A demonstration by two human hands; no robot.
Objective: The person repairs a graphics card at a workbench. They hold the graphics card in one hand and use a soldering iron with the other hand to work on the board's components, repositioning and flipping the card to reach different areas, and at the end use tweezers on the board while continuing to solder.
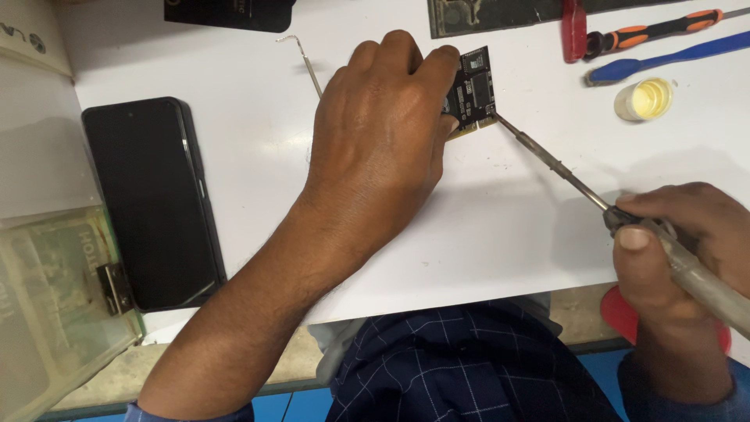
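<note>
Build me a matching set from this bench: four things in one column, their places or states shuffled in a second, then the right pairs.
1. circuit board
2. soldering iron
3. black phone
4. small open pot

A. lying face up at the left of the white table
B. pinched in the left hand
C. below the blue-handled tool, at the far right
D. held in the right hand, tip at the board's lower edge

Pairs: 1-B, 2-D, 3-A, 4-C

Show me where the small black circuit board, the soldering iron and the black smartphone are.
small black circuit board (474,87), head view, on its chip face.
soldering iron (555,166), head view, on its metal shaft.
black smartphone (150,199), head view, mid-screen.
</note>
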